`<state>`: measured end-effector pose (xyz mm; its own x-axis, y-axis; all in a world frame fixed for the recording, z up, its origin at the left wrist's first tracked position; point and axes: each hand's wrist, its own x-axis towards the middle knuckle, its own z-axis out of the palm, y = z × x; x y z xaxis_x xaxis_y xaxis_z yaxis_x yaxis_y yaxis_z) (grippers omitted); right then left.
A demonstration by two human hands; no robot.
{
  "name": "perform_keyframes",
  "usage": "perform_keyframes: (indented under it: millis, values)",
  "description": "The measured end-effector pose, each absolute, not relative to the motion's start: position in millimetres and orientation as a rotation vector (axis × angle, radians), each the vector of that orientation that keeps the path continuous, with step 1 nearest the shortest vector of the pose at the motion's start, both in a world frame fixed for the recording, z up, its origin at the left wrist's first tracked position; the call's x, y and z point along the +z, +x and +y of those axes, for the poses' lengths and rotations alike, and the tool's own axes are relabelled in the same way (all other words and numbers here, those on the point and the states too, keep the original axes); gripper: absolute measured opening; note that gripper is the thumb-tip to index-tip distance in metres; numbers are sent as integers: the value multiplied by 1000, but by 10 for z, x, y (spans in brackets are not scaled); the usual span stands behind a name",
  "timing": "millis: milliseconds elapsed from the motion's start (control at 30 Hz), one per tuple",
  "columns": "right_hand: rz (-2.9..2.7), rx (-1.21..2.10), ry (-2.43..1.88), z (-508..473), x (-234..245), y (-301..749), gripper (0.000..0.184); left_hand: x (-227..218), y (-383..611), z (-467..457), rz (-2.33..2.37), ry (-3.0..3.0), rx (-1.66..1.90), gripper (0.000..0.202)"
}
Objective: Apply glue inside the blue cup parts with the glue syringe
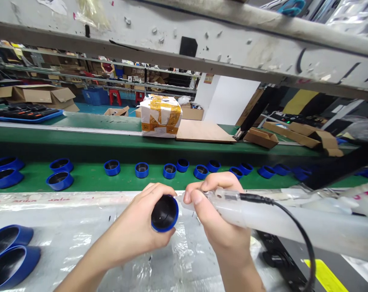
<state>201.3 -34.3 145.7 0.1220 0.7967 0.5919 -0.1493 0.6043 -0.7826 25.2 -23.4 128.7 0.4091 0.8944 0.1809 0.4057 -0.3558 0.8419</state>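
My left hand (141, 227) is closed round a small blue ring with a black inside (164, 213), its opening turned toward me. My right hand (216, 215) grips a translucent white pen-like tool (229, 202) with a black cable (293, 227) running off to the right. The tool's tip sits right at the ring's upper right edge. Both hands hover over a bench covered in clear plastic film (80, 227).
Several blue rings (141, 169) lie in a row on the green conveyor belt (89, 178) beyond the bench. Two larger blue rings (10, 251) sit at the near left. Behind are a taped parcel (161, 115), cardboard boxes (261, 138) and shelving. A frosted tube (308, 229) crosses the right.
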Motion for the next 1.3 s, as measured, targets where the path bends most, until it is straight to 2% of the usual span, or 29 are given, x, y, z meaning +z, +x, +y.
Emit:
perform_keyframes:
  millis: [400,667,1300]
  values:
    - [-1272,794,-647,-349,1450,2023,31,1310,156,-199,1115,2020,928,44]
    - [-1337,773,-667,-363,1446,2025,33,1359,122,-201,1159,2066,968,36]
    - [-1429,819,-733,-412,1407,2003,26,1392,66,-189,1182,2055,977,39]
